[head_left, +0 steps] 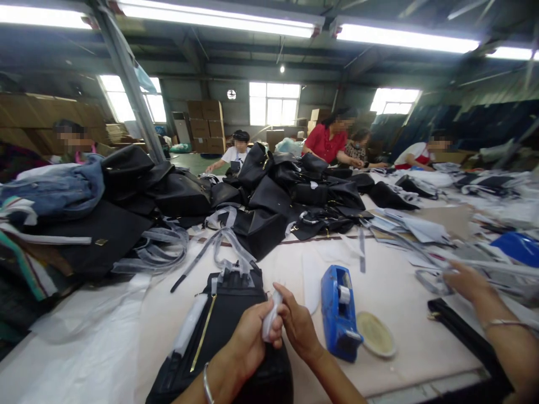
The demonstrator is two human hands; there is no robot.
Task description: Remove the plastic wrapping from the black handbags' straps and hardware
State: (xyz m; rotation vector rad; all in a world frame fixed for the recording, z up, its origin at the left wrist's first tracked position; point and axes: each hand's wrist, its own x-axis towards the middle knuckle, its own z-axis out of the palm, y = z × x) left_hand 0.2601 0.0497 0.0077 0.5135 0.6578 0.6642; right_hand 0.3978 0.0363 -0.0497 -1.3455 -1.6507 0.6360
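My left hand point(251, 324), with a bangle at the wrist, is closed round a small white wrapped bundle point(270, 325). Against the bundle's other side press the fingers of my right hand point(300, 326), the index finger stretched toward its top. What lies inside the wrapping is hidden. Both hands are above a black backpack point(229, 306) lying on the table, its lower part partly covered by my forearms. A gold zipper point(204, 332) runs down its side, and a white wrapped strip point(189, 324) lies along it. Clear wrapping covers straps point(236, 247) at its top.
A blue tape dispenser point(337, 314) stands right of my hands beside a round tape roll point(376, 335). Another person's hand point(467, 280) reaches in at right near a black strap point(458, 331). Black bags point(269, 196) pile up across the table. Several people work beyond.
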